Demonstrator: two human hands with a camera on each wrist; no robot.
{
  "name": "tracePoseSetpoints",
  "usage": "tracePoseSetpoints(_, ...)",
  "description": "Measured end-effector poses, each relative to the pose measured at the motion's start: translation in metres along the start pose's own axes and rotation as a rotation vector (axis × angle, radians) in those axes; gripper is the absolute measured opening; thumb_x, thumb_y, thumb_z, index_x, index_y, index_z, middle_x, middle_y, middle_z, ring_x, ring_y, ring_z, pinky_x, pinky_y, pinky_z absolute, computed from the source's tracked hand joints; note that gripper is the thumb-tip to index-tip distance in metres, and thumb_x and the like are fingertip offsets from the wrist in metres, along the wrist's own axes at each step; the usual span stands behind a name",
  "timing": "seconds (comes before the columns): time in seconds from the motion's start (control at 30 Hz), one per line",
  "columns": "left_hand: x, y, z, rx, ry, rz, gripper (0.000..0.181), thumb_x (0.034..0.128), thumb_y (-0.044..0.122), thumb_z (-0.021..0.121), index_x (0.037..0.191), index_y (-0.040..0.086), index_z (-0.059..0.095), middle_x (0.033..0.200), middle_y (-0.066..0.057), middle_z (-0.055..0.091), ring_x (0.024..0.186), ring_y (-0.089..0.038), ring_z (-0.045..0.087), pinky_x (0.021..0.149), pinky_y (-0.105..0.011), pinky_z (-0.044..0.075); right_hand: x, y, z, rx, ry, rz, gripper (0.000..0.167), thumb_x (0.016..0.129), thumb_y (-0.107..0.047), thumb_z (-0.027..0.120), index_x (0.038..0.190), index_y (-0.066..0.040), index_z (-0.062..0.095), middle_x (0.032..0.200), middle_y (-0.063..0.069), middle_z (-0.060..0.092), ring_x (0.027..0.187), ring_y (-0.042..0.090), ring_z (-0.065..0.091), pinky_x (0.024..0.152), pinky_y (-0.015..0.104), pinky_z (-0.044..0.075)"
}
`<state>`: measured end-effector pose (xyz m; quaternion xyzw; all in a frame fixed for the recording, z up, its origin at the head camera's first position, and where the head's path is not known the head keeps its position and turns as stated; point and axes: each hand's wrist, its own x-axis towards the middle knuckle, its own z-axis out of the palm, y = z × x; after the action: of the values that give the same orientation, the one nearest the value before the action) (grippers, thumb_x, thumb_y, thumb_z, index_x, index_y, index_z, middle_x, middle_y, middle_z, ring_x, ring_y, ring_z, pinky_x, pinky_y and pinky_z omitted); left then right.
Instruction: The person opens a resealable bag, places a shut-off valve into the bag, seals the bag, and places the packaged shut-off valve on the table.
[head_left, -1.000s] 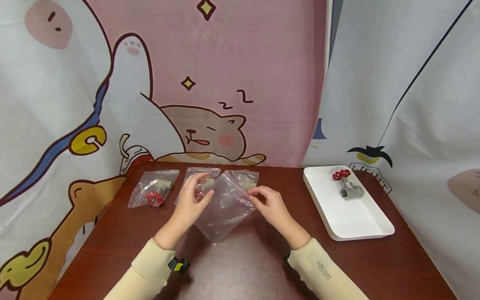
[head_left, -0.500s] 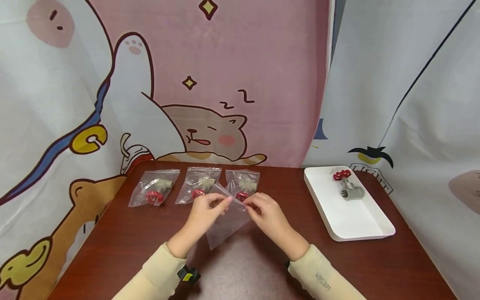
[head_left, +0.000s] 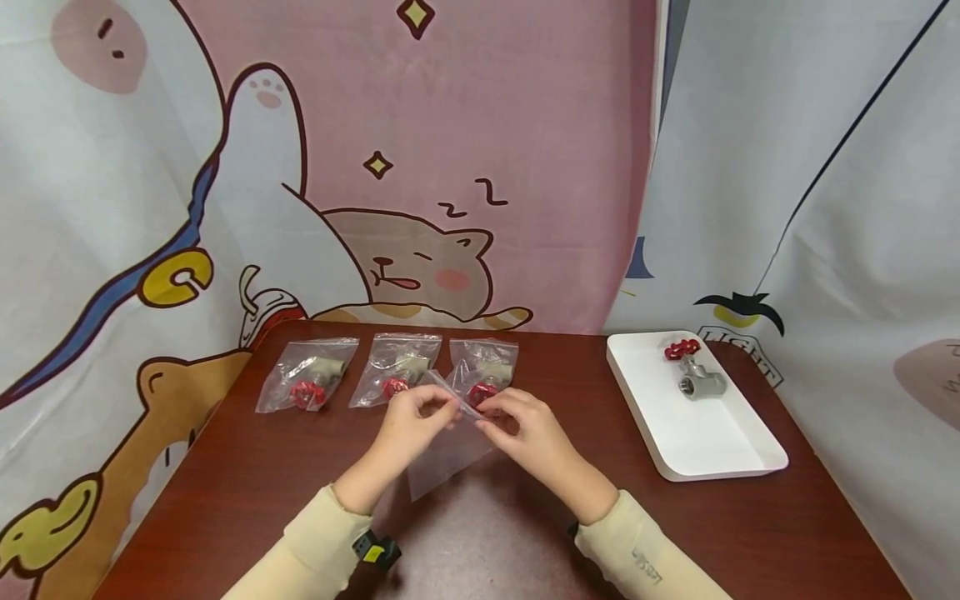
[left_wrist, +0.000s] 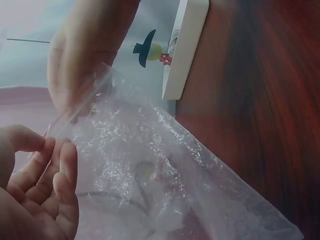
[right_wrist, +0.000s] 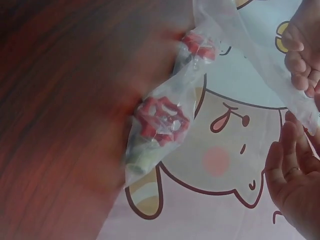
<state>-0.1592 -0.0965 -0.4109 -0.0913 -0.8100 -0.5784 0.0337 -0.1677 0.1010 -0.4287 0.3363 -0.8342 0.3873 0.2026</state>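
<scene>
Above the middle of the table, a clear zip-lock bag [head_left: 447, 457] hangs between both hands, its top edge slanting down to the right. My left hand [head_left: 412, 429] pinches that edge between thumb and fingertips. Close by on the right, my right hand [head_left: 531, 427] pinches the same edge. In the left wrist view the bag [left_wrist: 135, 145] looks flat and see-through, with nothing visible inside. Just behind the hands lies a bagged valve [head_left: 483, 379] with a red handwheel, seen also as a bagged valve [right_wrist: 162, 122] in the right wrist view.
Two more bagged valves, a middle bagged valve [head_left: 396, 371] and a left bagged valve [head_left: 309, 379], lie along the table's back edge. At the right stands a white tray [head_left: 720, 437] with an unbagged metal valve [head_left: 701, 382]. A printed curtain [head_left: 555, 167] hangs behind the table.
My left hand has come down and to the right from the bag's upper side and now pinches its top edge beside the right hand. The bag has dropped slightly, uncovering the valves behind.
</scene>
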Motion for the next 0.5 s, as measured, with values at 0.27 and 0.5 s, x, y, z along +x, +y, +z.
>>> tracePoseSetpoints(0.27,-0.0017,0.0002,0.0038,0.024,-0.054,0.042,0.006,0.0854,0.011,0.068,0.085,0.005,0.072,0.075,-0.009,0.071,0.067,-0.021,0.07,0.057,-0.02,0.049,0.0007,-0.002,0.0011,0.084,0.015,0.058,0.008,0.08,-0.016,0.076,0.087,-0.013,0.072,0.084,-0.005,0.068,0.078,0.008,0.06,0.062,0.023,0.052)
tracePoseSetpoints(0.5,-0.0023,0.0003,0.005,0.028,-0.05,0.068,0.004,0.0829,0.006,0.068,0.08,0.005,0.07,0.07,-0.009,0.07,0.062,-0.018,0.066,0.056,-0.019,0.049,-0.0015,-0.002,0.0024,0.058,0.033,0.035,0.004,0.081,-0.009,0.074,0.084,-0.011,0.072,0.08,-0.003,0.067,0.072,0.007,0.057,0.057,0.026,0.051)
